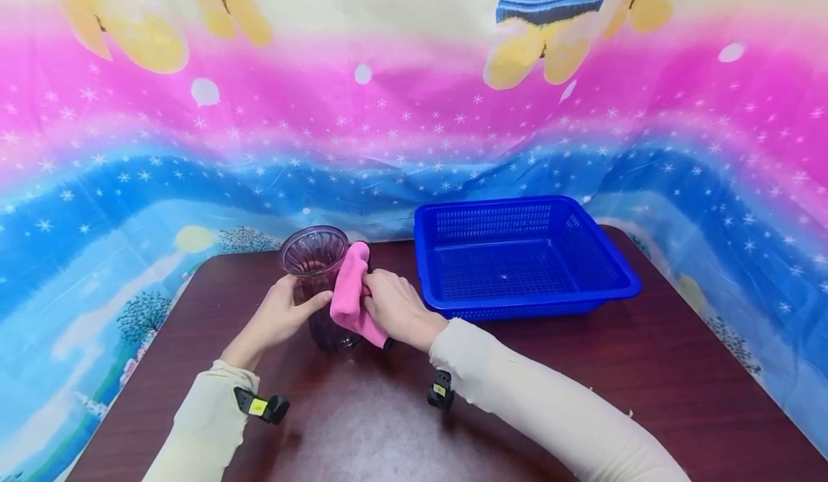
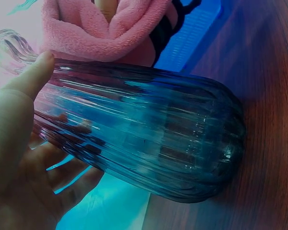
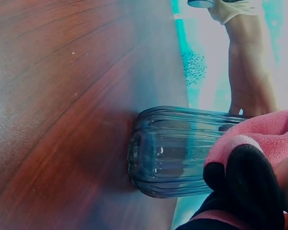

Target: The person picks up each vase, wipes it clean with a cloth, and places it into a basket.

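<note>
A ribbed, see-through glass vase (image 1: 315, 253) with a flared rim stands upright on the brown table. My left hand (image 1: 278, 315) grips its left side, with the thumb (image 2: 37, 72) across the front and the fingers behind the glass. In my right hand (image 1: 397, 308) is a folded pink cloth (image 1: 351, 292) with black edging, held against the right side of the vase. The left wrist view shows the cloth bunched along the upper body of the vase, with one finger partly hidden in its folds. The vase's base (image 3: 143, 152) rests on the tabletop in the right wrist view.
A blue plastic basket (image 1: 430, 292) with perforated walls stands at the back right of the table (image 1: 582, 403), close to my right hand. Behind the table hangs a colourful printed backdrop (image 1: 388, 123). Black camera straps (image 1: 259, 404) hang at both wrists.
</note>
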Motion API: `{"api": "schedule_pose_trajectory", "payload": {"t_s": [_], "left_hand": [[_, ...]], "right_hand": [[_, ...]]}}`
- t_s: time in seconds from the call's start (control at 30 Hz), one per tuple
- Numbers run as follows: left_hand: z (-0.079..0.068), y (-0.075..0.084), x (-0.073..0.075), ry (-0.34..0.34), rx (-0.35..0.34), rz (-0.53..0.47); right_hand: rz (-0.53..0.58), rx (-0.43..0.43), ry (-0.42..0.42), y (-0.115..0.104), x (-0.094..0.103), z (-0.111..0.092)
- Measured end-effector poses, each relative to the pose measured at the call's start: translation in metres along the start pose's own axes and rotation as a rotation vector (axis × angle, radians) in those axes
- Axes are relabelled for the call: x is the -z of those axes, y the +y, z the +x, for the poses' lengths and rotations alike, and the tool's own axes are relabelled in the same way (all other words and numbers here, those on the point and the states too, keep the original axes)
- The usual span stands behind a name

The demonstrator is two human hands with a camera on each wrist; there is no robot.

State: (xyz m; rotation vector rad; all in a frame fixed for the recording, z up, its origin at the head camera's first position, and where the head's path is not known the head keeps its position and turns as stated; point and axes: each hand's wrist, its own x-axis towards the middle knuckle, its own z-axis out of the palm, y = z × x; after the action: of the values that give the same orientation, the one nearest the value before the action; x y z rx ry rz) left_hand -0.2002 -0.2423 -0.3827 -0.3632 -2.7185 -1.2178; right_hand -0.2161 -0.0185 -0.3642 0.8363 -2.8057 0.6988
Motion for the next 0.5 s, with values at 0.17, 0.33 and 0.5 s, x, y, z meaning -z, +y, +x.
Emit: {"api": "schedule_pose_trajectory", "payload": {"t_s": [0.17,0.33,0.5], "left_hand": [[-0.0003,-0.001,0.0004,-0.004,0.0,0.001],[-0.0001,0.0001,0.0004,-0.01,-0.001,-0.007],[-0.0013,-0.0004,0.0014,0.002,0.001,0.012]], "right_hand": [[0.006,-0.006,0.004,-0.0011,0.0037,0.0029],[0.009,-0.015,-0.001,-0.0024,0.0072,0.0049],[0.013,-0.007,-0.004,-0.0039,0.0104,0.0076]]}}
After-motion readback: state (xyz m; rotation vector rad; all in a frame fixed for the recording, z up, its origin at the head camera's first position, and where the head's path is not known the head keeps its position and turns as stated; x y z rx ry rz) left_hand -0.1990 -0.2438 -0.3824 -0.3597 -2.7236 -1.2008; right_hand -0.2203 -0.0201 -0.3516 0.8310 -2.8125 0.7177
